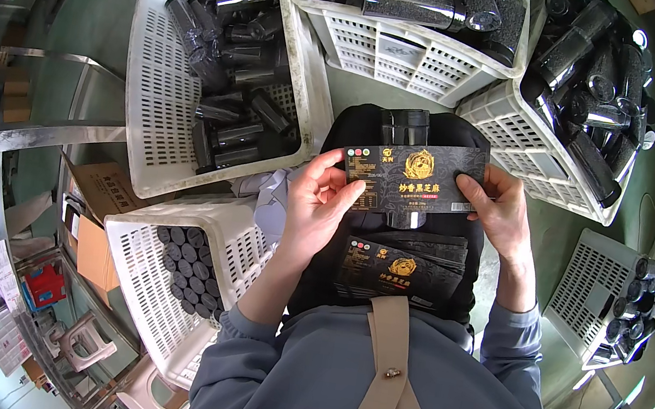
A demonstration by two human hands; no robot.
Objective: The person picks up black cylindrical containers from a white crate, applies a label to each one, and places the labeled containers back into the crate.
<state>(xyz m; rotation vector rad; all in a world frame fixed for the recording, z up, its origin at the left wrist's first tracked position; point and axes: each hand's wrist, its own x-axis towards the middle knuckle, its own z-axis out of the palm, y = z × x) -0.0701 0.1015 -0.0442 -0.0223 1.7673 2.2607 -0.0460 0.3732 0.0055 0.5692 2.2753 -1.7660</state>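
Observation:
A black printed label (410, 175) with gold writing is stretched between my two hands above my lap. My left hand (325, 195) pinches its left end between thumb and fingers, and my right hand (494, 203) grips its right end. Behind the label a clear plastic jar (406, 126) with dark contents lies across my thighs; its middle is hidden by the label. Nearer my body, a stack of matching black labels (400, 271) rests on my lap, fanned at its far side.
White plastic crates (402, 55) of black-filled jars stand ahead, with another crate (152, 86) of jars at the left and one (495, 124) at the right. A lower-left crate (150, 305) holds upright jars. A smaller crate (588, 291) is farther right. A metal frame (54, 135) borders the left side.

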